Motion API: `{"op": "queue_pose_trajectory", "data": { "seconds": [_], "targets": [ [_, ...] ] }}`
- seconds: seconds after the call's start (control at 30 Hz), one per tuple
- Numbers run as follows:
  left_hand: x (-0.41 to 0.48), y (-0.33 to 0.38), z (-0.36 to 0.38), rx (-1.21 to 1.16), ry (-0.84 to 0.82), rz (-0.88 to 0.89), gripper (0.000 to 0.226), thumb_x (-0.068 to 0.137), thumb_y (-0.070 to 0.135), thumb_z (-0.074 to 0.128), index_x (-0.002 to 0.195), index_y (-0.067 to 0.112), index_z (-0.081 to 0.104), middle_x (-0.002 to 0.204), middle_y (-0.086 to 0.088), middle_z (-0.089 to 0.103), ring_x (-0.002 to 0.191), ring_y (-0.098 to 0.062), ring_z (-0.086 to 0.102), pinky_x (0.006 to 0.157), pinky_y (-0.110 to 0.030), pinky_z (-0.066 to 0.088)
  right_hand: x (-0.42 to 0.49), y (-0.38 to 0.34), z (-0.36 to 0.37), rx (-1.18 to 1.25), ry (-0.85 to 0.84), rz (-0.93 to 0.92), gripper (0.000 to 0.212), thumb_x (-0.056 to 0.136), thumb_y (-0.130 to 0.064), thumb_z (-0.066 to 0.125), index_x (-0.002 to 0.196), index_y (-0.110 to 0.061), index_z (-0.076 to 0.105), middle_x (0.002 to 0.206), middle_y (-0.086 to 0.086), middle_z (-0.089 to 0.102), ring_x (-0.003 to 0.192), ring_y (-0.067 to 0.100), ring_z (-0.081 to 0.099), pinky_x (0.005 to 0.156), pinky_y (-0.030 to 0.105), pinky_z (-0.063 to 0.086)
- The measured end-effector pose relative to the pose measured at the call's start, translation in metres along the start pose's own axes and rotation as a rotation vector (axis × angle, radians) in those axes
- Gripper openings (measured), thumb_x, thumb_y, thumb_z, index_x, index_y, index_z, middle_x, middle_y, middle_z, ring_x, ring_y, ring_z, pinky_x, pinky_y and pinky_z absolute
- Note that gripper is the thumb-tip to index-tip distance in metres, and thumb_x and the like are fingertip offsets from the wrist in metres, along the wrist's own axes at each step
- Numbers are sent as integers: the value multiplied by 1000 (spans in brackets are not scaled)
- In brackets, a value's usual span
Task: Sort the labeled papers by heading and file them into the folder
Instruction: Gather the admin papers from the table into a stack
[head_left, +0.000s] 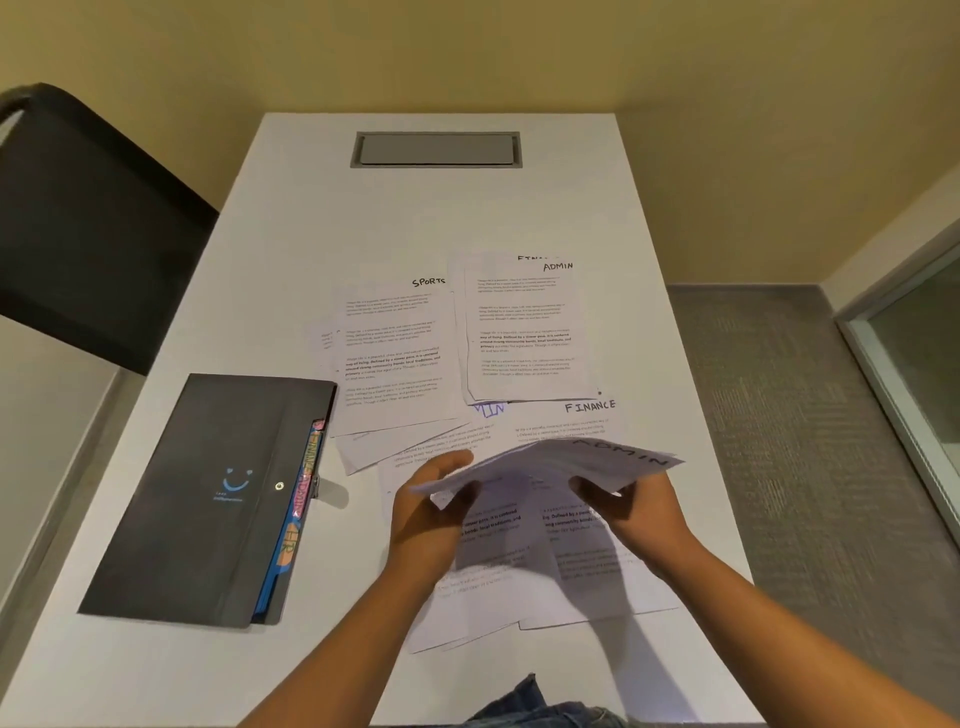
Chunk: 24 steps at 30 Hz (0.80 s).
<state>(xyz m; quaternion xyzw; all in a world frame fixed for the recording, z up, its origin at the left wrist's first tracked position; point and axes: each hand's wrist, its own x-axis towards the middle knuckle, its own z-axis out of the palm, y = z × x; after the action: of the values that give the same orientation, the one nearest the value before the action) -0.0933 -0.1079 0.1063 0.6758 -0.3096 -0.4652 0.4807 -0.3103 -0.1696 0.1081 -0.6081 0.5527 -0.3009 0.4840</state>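
Both hands hold a thin stack of papers lifted flat above the table; its top sheet reads ADMIN. My left hand grips the stack's left edge and my right hand grips its right side from below. Under the stack lies a sheet headed FINANCE on more loose sheets. Farther back lie a SPORTS sheet and a pile topped by another ADMIN sheet. A black folder lies shut at the left, with coloured tabs reading FINANCE, ADMIN and HR showing along its right edge.
The white table has a grey cable hatch at the far end. A black chair stands at the left. Grey carpet and a glass partition lie to the right.
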Motion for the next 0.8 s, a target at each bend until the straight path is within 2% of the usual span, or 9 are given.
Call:
{"op": "queue_pose_trajectory", "data": {
  "seconds": [0.07,0.13,0.17,0.23,0.33,0.4,0.6,0.73,0.8],
  "targets": [
    [3,0,-2,46,6,23,24,90,4,67,89,28,71,90,13,71,80,8,66,66,-5,50,2,-1,1,0,10,15,41,84,-14,76,107,-45,60,109,-21,68,100,-11,63,78,7,50],
    [8,1,-4,18,31,1,14,91,10,67,89,23,72,83,11,73,76,0,69,63,-9,52,6,-2,0,19,18,34,37,87,-12,73,100,-44,61,101,-21,69,88,-13,64,73,8,50],
    [11,2,-5,-14,37,-30,7,91,14,68,91,19,72,84,7,75,77,-7,71,62,-12,54,9,-1,0,31,19,43,32,88,-12,72,95,-42,63,91,-22,70,79,-12,65,69,12,50],
    [17,6,-7,-54,39,-56,12,91,22,68,101,17,71,92,2,76,83,-15,73,65,-23,59,15,-1,1,71,35,83,20,91,-13,68,90,-33,68,74,-19,73,68,-5,67,65,24,51],
    [26,15,-13,-82,33,-49,19,91,23,67,108,16,71,100,2,77,90,-17,73,71,-29,61,26,-1,6,214,126,175,13,95,-13,62,97,-20,72,91,-5,78,86,13,74,79,37,59],
    [32,19,-17,-109,15,-52,21,92,18,66,112,15,70,104,3,77,92,-15,74,74,-29,61,35,-7,12,296,167,223,15,97,-14,60,101,-20,73,96,0,78,90,21,74,80,38,59],
    [48,12,-25,-131,-2,-166,22,96,22,61,117,22,67,111,3,75,101,-18,72,89,-45,59,63,-20,21,375,144,290,16,99,-15,57,105,-19,71,98,1,79,87,20,75,77,35,59],
    [58,3,-31,-179,119,-208,21,98,20,59,116,23,69,107,3,76,100,-20,72,90,-46,57,87,-12,25,283,38,320,13,96,-22,63,103,-16,72,99,2,76,93,22,71,80,35,55],
    [64,1,-35,-216,174,-237,23,98,21,59,119,21,68,107,1,76,101,-21,71,91,-46,57,106,-5,27,219,54,360,11,95,-24,64,99,-17,71,99,4,73,92,23,68,78,34,54]
  ]
}}
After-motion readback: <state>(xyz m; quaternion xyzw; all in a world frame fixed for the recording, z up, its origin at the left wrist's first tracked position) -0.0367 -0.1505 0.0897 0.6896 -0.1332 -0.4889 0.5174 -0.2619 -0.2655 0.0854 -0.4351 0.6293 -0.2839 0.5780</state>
